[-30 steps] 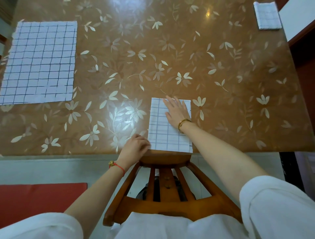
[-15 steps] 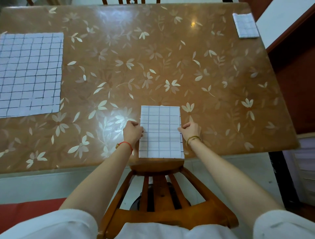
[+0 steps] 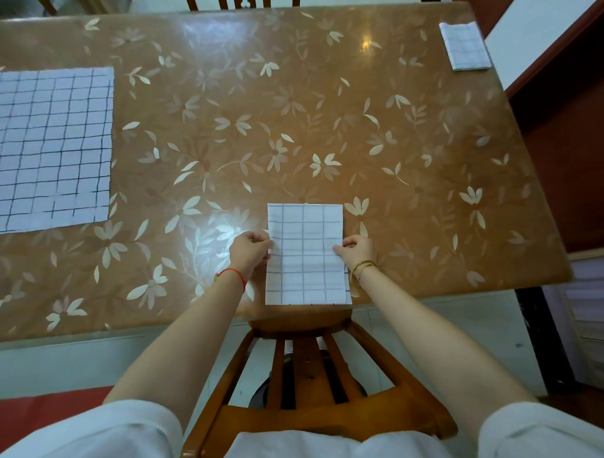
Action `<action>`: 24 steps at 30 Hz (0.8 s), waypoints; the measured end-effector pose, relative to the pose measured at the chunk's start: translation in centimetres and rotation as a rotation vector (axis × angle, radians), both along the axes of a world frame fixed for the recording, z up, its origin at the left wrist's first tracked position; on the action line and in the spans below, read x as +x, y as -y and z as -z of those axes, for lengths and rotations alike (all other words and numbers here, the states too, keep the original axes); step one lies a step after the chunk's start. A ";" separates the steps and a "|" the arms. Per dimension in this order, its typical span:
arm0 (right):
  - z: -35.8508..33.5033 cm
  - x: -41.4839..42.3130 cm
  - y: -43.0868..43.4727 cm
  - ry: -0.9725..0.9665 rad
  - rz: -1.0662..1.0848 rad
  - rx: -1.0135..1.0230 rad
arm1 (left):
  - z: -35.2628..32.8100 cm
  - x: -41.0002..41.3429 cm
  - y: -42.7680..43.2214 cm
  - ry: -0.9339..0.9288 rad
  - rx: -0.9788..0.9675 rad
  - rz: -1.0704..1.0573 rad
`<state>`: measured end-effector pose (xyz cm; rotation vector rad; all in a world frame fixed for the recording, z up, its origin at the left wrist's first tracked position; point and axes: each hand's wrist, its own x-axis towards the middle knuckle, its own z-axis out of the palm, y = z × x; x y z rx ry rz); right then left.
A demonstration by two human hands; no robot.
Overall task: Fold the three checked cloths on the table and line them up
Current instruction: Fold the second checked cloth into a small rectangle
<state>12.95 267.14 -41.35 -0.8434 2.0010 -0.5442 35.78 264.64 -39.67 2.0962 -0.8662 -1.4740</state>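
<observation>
A folded white checked cloth (image 3: 305,253) lies at the near edge of the table (image 3: 294,114), straight ahead of me. My left hand (image 3: 250,250) pinches its left edge and my right hand (image 3: 356,250) pinches its right edge, both about halfway along. A second checked cloth (image 3: 54,147) lies spread flat at the left side of the table, partly cut off by the frame. A third, folded small, (image 3: 464,45) sits at the far right corner.
A wooden chair back (image 3: 304,369) stands between me and the table's near edge. Another chair (image 3: 242,4) shows at the far side. A dark wooden cabinet (image 3: 562,137) flanks the table on the right.
My right hand left the top of the cloth and went to its right edge; my left hand slid up along the left edge. Both now pinch the sides.
</observation>
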 end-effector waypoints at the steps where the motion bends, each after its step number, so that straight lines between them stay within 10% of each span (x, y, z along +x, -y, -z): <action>1: 0.1 0.0 -0.1 0.004 -0.006 -0.025 | 0.0 0.0 -0.2 0.011 -0.018 0.010; 15: -1.4 -1.6 1.0 0.376 0.109 0.197 | 0.0 0.4 -0.3 -0.033 0.041 0.048; 24: -0.8 -1.7 0.4 0.281 0.047 0.062 | 0.8 1.5 -0.7 -0.096 0.006 0.011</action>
